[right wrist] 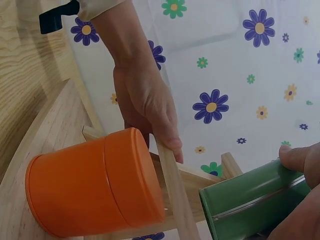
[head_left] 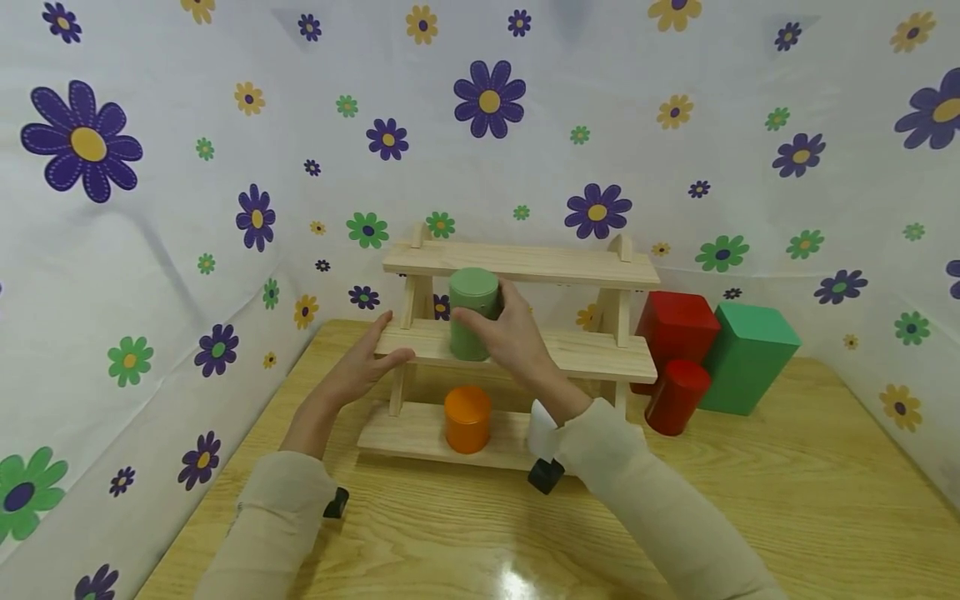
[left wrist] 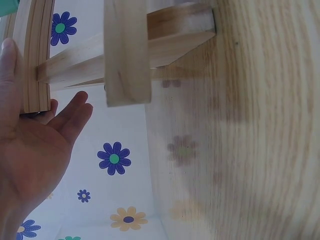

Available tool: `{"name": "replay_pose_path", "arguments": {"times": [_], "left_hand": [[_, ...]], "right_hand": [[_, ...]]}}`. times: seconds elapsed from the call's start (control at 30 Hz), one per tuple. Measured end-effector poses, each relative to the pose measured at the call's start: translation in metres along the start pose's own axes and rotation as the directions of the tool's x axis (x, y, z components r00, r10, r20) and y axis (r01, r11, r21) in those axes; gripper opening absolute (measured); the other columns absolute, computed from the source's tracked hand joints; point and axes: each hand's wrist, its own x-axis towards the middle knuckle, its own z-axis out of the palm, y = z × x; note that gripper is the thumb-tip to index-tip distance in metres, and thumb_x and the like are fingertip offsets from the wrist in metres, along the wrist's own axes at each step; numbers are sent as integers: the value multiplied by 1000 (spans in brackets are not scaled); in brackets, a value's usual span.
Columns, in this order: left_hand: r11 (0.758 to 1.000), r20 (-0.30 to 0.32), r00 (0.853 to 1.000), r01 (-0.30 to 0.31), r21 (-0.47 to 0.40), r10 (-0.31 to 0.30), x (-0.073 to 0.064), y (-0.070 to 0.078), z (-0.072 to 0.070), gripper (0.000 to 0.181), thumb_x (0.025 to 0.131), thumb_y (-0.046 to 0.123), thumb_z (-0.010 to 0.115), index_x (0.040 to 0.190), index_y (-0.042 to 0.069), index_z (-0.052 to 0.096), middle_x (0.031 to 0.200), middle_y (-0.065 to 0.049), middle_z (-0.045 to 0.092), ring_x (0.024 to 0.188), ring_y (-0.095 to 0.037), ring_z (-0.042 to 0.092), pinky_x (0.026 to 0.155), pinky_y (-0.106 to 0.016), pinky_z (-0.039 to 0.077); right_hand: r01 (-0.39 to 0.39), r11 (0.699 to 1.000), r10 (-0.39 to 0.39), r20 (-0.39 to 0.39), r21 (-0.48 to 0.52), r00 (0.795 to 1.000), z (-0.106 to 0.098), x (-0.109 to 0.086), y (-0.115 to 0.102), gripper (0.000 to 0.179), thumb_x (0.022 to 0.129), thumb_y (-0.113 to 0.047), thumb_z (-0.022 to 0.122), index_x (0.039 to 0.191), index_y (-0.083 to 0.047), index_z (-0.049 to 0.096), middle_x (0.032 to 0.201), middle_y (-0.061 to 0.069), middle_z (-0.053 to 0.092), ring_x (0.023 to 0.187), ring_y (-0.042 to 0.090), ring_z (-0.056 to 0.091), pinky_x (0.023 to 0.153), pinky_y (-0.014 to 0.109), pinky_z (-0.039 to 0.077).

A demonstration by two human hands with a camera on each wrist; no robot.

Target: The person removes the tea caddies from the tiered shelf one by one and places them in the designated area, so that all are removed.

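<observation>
A: Where are you finding the green canister point(head_left: 472, 292)?

B: I am seeing it standing near upright at the middle shelf point(head_left: 581, 354) of the wooden stand point(head_left: 517, 260), left of centre, by the front edge. I am unable to tell whether its base is touching the board.

A: And the hands?

B: The right hand point(head_left: 513, 332) is grasping the canister from its right side, thumb lying across the front. The left hand point(head_left: 358, 367) is gripping the left end of that same shelf, thumb at the front edge.

A: Which relation are you minding?

B: The long axis, running close to vertical over the board; I am judging any move to be turning on how base is meeting shelf. The right hand is the nearer, touching it; the left is lying apart, to its left.

A: And outward?

B: An orange canister point(head_left: 467, 423) is standing below it on the bottom shelf point(head_left: 416, 429); a white container point(head_left: 538, 429) is showing farther right, partly hidden by the right arm. Right of the stand, on the bench point(head_left: 420, 542), a red cylinder point(head_left: 677, 400) is standing before a red box point(head_left: 678, 329) and a green box point(head_left: 748, 358).
</observation>
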Motion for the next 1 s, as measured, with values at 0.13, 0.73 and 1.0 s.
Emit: {"name": "replay_pose_path", "arguments": {"times": [0.13, 0.73, 1.0], "left_hand": [[1000, -1, 1000, -1, 5, 1, 0, 0, 0, 94, 103, 47, 61, 167, 13, 1, 172, -19, 8, 155, -42, 17, 123, -61, 13], [1000, 11, 1000, -11, 24, 11, 1, 1, 0, 95, 104, 46, 60, 167, 10, -1, 171, -22, 6, 154, -45, 15, 123, -63, 12], [1000, 11, 1000, -5, 6, 5, 0, 2, -1, 93, 105, 44, 60, 167, 13, -1, 171, -21, 6, 154, -44, 16, 123, -63, 12]], "right_hand": [[3, 1000, -3, -5, -6, 1000, -9, -4, -3, 65, 98, -20, 74, 151, -3, 40, 141, 14, 55, 128, 31, 54, 113, 52, 42], [-43, 998, 43, 1, -38, 999, -52, -23, -9, 68, 99, -23, 73, 154, -3, 38, 147, 16, 52, 135, 33, 50, 116, 55, 38], [-55, 997, 54, -23, -59, 998, -72, -31, -11, 70, 99, -22, 73, 156, -4, 36, 152, 15, 50, 140, 34, 47, 118, 54, 35]]}}
